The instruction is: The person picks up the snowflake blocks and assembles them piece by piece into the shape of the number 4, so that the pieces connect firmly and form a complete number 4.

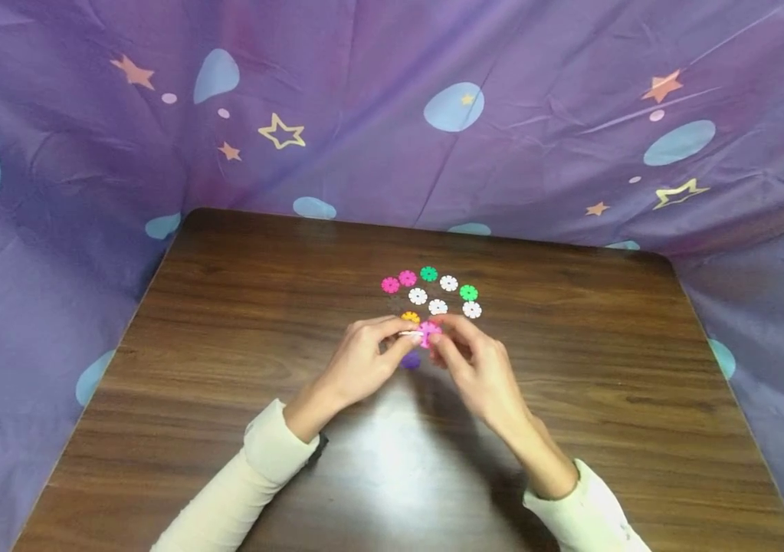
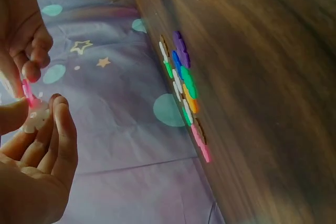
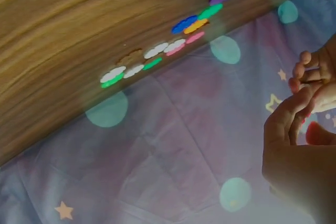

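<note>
Above the table, in the head view, both hands meet at two small notched plastic discs. My left hand (image 1: 365, 357) pinches a white notched disc (image 1: 408, 333), seen nearly edge-on. A pink notched disc (image 1: 429, 334) is pinched by my right hand (image 1: 480, 366) and faces the camera. The two discs touch at their edges; whether their slots interlock I cannot tell. In the left wrist view the white disc (image 2: 37, 119) lies by the left fingers, below the pink disc (image 2: 28, 93). Fingers hide most of both discs in the right wrist view.
Several loose notched discs lie on the brown wooden table (image 1: 260, 307) just beyond the hands, including a green disc (image 1: 429, 274), a white disc (image 1: 449, 284) and a pink disc (image 1: 390, 285). A purple disc (image 1: 410, 360) sits beneath the hands. Purple patterned cloth (image 1: 364, 100) surrounds the table.
</note>
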A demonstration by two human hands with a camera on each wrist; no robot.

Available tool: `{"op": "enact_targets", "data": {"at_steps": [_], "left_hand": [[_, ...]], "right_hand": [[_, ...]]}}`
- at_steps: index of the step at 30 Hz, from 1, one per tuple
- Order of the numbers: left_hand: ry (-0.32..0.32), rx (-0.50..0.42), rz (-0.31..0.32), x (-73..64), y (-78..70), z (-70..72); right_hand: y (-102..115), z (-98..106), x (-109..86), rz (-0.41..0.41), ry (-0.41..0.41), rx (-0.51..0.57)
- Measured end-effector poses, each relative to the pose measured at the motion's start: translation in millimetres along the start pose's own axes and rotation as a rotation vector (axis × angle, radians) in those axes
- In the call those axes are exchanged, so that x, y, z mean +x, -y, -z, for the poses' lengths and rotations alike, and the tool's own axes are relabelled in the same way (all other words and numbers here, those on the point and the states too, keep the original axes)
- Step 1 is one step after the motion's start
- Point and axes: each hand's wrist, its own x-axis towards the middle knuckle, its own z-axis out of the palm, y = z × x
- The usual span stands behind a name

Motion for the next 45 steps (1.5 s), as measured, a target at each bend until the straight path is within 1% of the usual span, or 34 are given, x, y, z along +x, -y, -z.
{"op": "enact_targets", "data": {"at_steps": [4,9,12,15,19,23,26,28,30,33,38,40,44,45], "left_hand": [[-0.032,-0.007,0.017,1.6,2.3,1.4],[-0.050,-0.010,0.029,3.0,5.4,3.5],[-0.048,-0.013,0.035,2.5,5.8,4.4],[-0.049,-0.008,0.046,-5.9,4.6,5.5],[-0.077,0.004,0.039,-12.0,2.2,6.6],[-0.081,-0.009,0.037,-16.8,-0.8,4.3],[-0.063,-0.020,0.033,-16.1,-2.8,0.4],[-0.061,-0.026,0.028,-12.2,-4.0,-2.1],[-0.062,-0.032,0.025,-5.3,-5.3,-5.0],[-0.053,-0.037,0.028,-6.9,-4.7,-8.0],[-0.034,-0.040,-0.009,-3.6,-3.0,-14.1],[-0.037,-0.038,-0.010,-3.3,-1.9,-14.3],[-0.063,-0.028,0.009,-3.9,-0.9,-9.3],[-0.066,-0.021,0.013,-3.7,-0.6,-7.9]], "right_hand": [[-8.1,7.2,-0.2,-0.030,0.012,-0.062],[-24.0,14.1,0.1,-0.037,-0.009,-0.227],[-35.5,14.0,-0.5,-0.047,0.011,-0.310],[-45.9,7.0,-6.3,-0.090,0.071,-0.374],[-54.2,-6.1,-9.2,-0.118,0.125,-0.444],[-58.5,-20.5,-13.1,-0.115,0.167,-0.485],[-58.7,-24.3,-14.7,-0.099,0.183,-0.524],[-58.2,-24.0,-13.3,-0.082,0.186,-0.551],[-57.7,-21.6,-9.3,-0.056,0.177,-0.580],[-56.9,-28.0,-12.5,-0.037,0.169,-0.598],[-56.1,-33.7,-10.8,0.002,0.112,-0.632],[-56.1,-37.8,-8.2,0.028,0.104,-0.630],[-54.0,-47.4,-1.8,0.090,0.123,-0.617],[-53.4,-49.0,-0.5,0.093,0.128,-0.619]]}}
